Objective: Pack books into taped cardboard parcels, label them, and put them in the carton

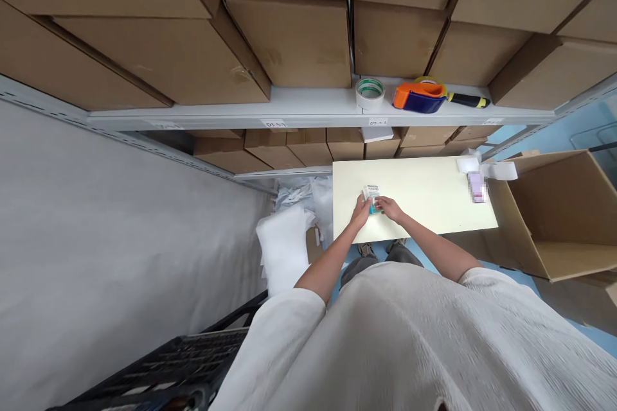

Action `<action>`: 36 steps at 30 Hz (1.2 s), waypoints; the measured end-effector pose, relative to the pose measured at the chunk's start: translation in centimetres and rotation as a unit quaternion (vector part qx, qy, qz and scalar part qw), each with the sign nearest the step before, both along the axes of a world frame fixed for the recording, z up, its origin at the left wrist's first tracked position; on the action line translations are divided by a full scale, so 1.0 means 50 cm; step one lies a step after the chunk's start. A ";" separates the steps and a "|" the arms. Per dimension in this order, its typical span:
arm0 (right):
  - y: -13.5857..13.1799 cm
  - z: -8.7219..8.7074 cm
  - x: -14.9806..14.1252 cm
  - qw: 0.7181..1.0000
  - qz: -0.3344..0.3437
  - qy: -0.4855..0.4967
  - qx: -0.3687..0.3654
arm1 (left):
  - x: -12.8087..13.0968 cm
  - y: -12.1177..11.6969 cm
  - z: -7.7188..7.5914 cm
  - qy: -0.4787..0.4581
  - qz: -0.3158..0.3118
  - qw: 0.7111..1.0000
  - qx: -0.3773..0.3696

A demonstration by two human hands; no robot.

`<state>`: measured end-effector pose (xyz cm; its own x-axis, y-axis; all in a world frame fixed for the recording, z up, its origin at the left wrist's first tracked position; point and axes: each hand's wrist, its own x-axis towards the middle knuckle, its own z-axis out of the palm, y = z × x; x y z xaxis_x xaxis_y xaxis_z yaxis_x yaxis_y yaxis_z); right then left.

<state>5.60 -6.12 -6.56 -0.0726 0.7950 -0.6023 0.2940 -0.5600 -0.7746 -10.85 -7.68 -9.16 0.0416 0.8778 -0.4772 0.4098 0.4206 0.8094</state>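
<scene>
White short-sleeved top [409, 334], dark trousers [405, 255]

The left arm [332, 253] and right arm [436, 247] reach forward, converging; the left hand [361, 211] curls in a grip, the right hand [391, 209] close beside it, fingers bent inward.

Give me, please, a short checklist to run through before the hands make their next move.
1. Small white-and-teal package in the left hand: ok.
2. Right hand at the package: ok.
3. Package sealed: cannot tell.
4. Purple item apart from the hands, at the right end of the pale table: ok.
5. Tape dispenser off the table, on the shelf: ok.
</scene>
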 end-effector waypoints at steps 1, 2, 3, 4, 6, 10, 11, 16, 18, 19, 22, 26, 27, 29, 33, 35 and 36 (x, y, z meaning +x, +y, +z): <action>-0.003 -0.002 -0.001 1.000 0.013 -0.009 0.004 | -0.009 0.000 0.002 -0.006 0.015 1.000 -0.017; -0.006 -0.005 -0.002 0.999 0.025 -0.022 0.010 | -0.020 -0.001 0.004 -0.020 0.037 0.998 -0.038; -0.010 -0.008 -0.003 0.998 0.037 -0.039 0.020 | -0.032 -0.003 0.005 -0.031 0.057 0.996 -0.054; -0.015 -0.012 -0.002 0.997 0.049 -0.058 0.031 | -0.044 -0.005 0.006 -0.031 0.069 0.995 -0.062; -0.023 -0.018 0.004 0.991 0.072 -0.101 0.049 | -0.063 -0.011 0.006 -0.022 0.074 0.995 -0.058; -0.035 -0.026 0.015 0.977 0.112 -0.170 0.065 | -0.076 -0.032 0.004 0.037 -0.016 0.999 -0.004; -0.037 -0.027 0.016 0.974 0.123 -0.179 0.067 | -0.075 -0.038 0.004 0.060 -0.050 0.997 0.014; -0.059 -0.027 0.019 0.939 0.240 -0.220 0.109 | -0.076 -0.073 0.007 0.169 -0.232 0.954 0.091; -0.076 -0.024 0.024 0.898 0.330 -0.261 0.125 | -0.078 -0.086 0.010 0.209 -0.279 0.932 0.101; -0.085 -0.022 0.027 0.873 0.376 -0.284 0.128 | -0.078 -0.093 0.011 0.227 -0.293 0.923 0.102; -0.104 -0.015 0.033 0.805 0.472 -0.337 0.125 | -0.078 -0.108 0.013 0.267 -0.316 0.906 0.091; -0.097 -0.007 0.018 0.767 0.507 -0.377 0.113 | -0.078 -0.112 0.011 0.292 -0.311 0.902 0.071; -0.089 -0.006 0.010 0.764 0.508 -0.384 0.105 | -0.080 -0.109 0.010 0.294 -0.305 0.903 0.065; -0.068 -0.006 -0.009 0.759 0.508 -0.398 0.085 | -0.086 -0.096 0.007 0.299 -0.291 0.907 0.052; -0.016 -0.008 -0.056 0.755 0.509 -0.411 0.045 | -0.107 -0.051 -0.001 0.310 -0.261 0.914 0.030; 0.011 -0.010 -0.079 0.752 0.513 -0.413 0.035 | -0.119 -0.022 -0.005 0.301 -0.246 0.921 0.015; 0.025 -0.011 -0.090 0.750 0.513 -0.415 0.032 | -0.124 -0.006 -0.007 0.292 -0.238 0.926 0.007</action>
